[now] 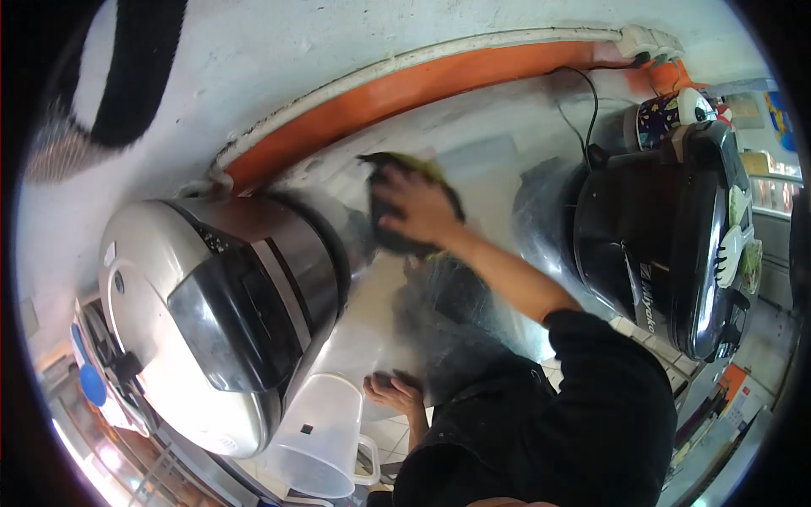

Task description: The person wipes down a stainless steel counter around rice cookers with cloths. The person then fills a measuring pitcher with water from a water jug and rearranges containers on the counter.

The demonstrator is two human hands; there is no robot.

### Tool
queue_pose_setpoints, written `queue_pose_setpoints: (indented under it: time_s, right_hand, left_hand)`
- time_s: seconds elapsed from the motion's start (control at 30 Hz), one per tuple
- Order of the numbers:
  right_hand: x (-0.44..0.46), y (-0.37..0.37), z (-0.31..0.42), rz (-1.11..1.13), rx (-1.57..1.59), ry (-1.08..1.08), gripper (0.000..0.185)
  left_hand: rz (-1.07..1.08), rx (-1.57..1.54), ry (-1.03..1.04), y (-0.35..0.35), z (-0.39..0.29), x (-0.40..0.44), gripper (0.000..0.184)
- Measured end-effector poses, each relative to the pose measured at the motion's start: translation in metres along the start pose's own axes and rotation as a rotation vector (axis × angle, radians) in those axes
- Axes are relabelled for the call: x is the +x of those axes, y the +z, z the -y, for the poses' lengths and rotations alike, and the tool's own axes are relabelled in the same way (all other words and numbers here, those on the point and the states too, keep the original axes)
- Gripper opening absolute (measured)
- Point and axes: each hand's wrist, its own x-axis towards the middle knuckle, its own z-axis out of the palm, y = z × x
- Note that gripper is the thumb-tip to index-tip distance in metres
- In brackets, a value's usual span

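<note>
My right hand [418, 207] reaches across the shiny metal tabletop and holds a dark cloth [393, 245] with a yellowish-green edge against the surface. Its fingers are spread over the cloth and slightly blurred. My left hand [394, 393] rests by the near edge of the tabletop, open, fingers apart. Next to it a translucent plastic jug [319, 435] with a handle leans at a tilt. A large silver-and-black rice cooker [279, 279] stands left of the cloth. Some of the cloth lies hidden beneath my right hand.
On the right stands a black rice cooker [629, 237] with light-coloured serving spoons [733, 253] at its side. Behind it is a patterned container [659, 118]. A black cable [594, 106] runs up the wall toward a socket [650, 44]. An orange wall strip [405, 84] borders the table.
</note>
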Motion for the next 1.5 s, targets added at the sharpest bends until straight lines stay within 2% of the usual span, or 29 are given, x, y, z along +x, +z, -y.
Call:
queue_pose_setpoints:
  time_s: [0.07,0.13,0.2,0.23,0.27,0.5,0.53,0.57,0.6,0.63,0.67,0.7,0.73,0.77,0.8,0.9,0.93,0.97,1.0,1.07,1.13,1.2,1.27,1.33,1.37,1.4,1.43,1.47,1.5]
  right_hand:
    - [0.036,-0.002,-0.072,-0.044,-0.092,0.075,0.052]
    - [0.093,0.125,-0.238,-0.446,-0.082,0.707,0.066]
    - [0.108,0.073,-0.12,-0.591,-0.27,0.745,0.07]
    - [0.099,0.051,-0.05,-0.334,-0.41,0.575,0.069]
    - [0.092,0.05,0.008,-0.281,-0.175,0.438,0.065]
    - [0.059,0.011,-0.127,-0.296,-0.204,-0.033,0.054]
    - [0.056,0.056,-0.23,-0.285,-0.171,0.344,0.059]
    - [0.064,0.024,-0.261,-0.249,-0.152,0.722,0.064]
    - [0.055,0.015,-0.266,-0.238,-0.195,0.758,0.066]
    - [0.043,0.036,-0.243,-0.265,-0.218,0.678,0.067]
    - [0.038,0.034,-0.172,-0.299,-0.235,0.602,0.068]
    - [0.016,0.034,-0.097,-0.151,-0.444,0.422,0.07]
    - [-0.013,0.002,-0.02,-0.135,-0.129,0.181,0.069]
    - [-0.038,0.017,0.042,0.001,0.066,0.116,0.064]
    - [-0.061,0.003,0.08,0.238,0.386,-0.097,0.065]
    - [-0.067,-0.011,0.024,0.057,0.365,-0.21,0.051]
    - [-0.049,-0.011,-0.03,-0.112,0.134,-0.097,0.044]
    - [-0.034,-0.02,-0.09,-0.237,-0.101,0.055,0.048]
    - [-0.019,0.027,-0.164,-0.365,-0.177,0.419,0.056]
    - [-0.012,0.075,-0.271,-0.338,-0.226,0.752,0.064]
    - [-0.032,0.027,-0.115,-0.304,-0.319,0.647,0.066]
    - [-0.092,-0.002,0.03,-0.023,0.002,0.288,0.066]
    - [-0.173,0.015,0.097,0.124,0.443,-0.265,0.06]
    - [-0.162,-0.024,0.045,0.289,0.393,-0.221,0.061]
    - [-0.142,-0.036,0.005,0.219,0.135,-0.046,0.064]
    - [-0.123,-0.036,-0.049,0.07,-0.002,0.249,0.067]
    - [-0.111,-0.019,-0.104,-0.173,-0.148,0.422,0.068]
    - [-0.089,-0.031,-0.147,-0.106,-0.046,0.587,0.068]
    - [-0.074,-0.019,-0.151,-0.144,-0.083,0.616,0.069]
  left_hand:
    - [0.003,0.012,-0.013,0.0,-0.004,0.0,0.058]
    - [0.008,0.032,-0.012,-0.002,-0.001,0.005,0.059]
    - [0.027,0.047,0.002,0.0,-0.005,0.003,0.059]
    - [-0.01,0.014,0.006,0.005,-0.003,0.001,0.059]
    - [0.013,0.033,0.0,0.005,-0.001,0.004,0.06]
    - [0.055,0.085,0.044,0.002,-0.007,0.004,0.06]
    - [0.053,0.111,0.056,-0.001,-0.003,0.002,0.059]
    - [0.059,0.105,0.046,-0.001,-0.002,0.004,0.06]
    - [0.067,0.097,0.035,0.0,-0.003,0.003,0.06]
    - [0.075,0.094,0.033,-0.002,-0.004,0.002,0.06]
    - [0.058,0.076,0.029,0.0,-0.006,0.0,0.06]
    - [0.04,0.063,0.035,0.0,-0.006,0.0,0.061]
    - [0.023,0.052,0.041,0.0,-0.005,0.002,0.061]
    - [0.034,0.049,0.022,-0.001,-0.006,0.001,0.062]
    - [0.049,0.046,0.006,-0.002,-0.005,0.002,0.062]
    - [0.067,0.014,0.013,-0.004,-0.01,0.003,0.064]
    - [0.066,0.009,0.014,-0.007,-0.009,0.003,0.064]
    - [0.062,0.01,0.02,-0.007,-0.009,0.003,0.064]
    - [0.06,0.017,0.023,-0.006,-0.01,0.003,0.064]
    - [0.05,0.016,0.01,-0.007,-0.009,0.004,0.064]
    - [0.058,0.0,-0.004,-0.007,-0.008,0.002,0.063]
    - [0.021,0.015,0.035,-0.004,-0.005,0.006,0.062]
    - [0.033,0.02,0.034,-0.006,-0.007,0.003,0.062]
    - [0.023,0.007,0.036,-0.002,-0.009,0.003,0.063]
    - [0.017,0.009,0.034,-0.004,-0.005,0.003,0.063]
    - [0.014,0.017,0.035,-0.005,-0.005,0.002,0.063]
    - [0.015,0.023,0.036,-0.004,-0.009,0.002,0.063]
    - [0.009,0.032,0.039,-0.005,-0.009,0.003,0.062]
    - [0.022,0.008,0.014,-0.004,-0.009,0.003,0.062]
